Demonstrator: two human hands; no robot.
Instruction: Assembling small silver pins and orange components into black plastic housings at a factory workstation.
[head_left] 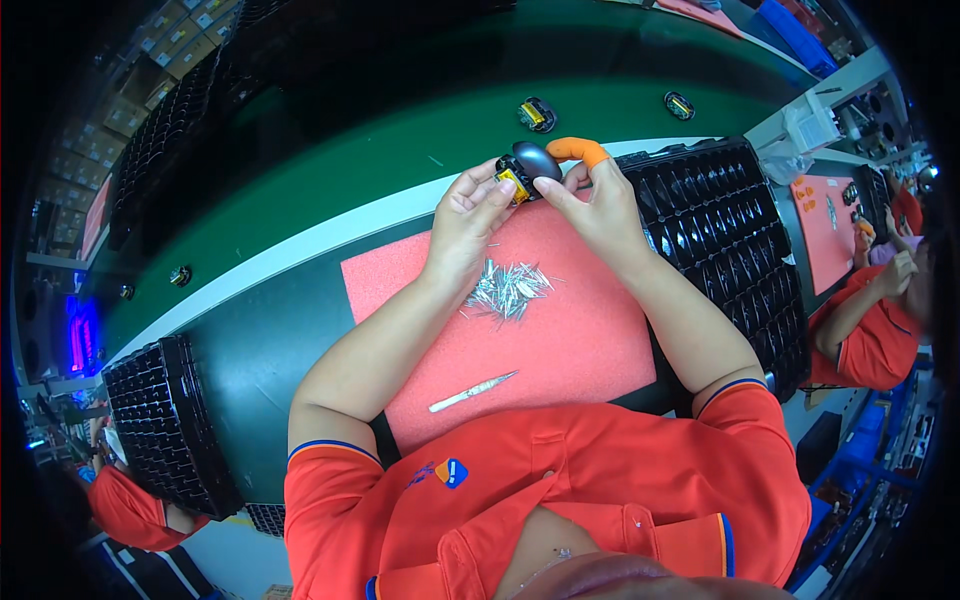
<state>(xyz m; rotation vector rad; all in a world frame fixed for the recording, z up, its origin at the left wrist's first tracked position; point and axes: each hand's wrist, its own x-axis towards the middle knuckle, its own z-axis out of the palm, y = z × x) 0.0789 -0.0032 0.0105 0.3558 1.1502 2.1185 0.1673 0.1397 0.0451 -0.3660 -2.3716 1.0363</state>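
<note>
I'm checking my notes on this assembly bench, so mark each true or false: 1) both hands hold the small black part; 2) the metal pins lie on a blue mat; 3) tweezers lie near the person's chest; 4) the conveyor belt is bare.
1) True: the left hand and right hand hold the small black part.
2) False: the metal pins lie on a red foam mat.
3) True: the tweezers lie at the mat's near edge.
4) False: the green conveyor belt carries similar parts.
</note>
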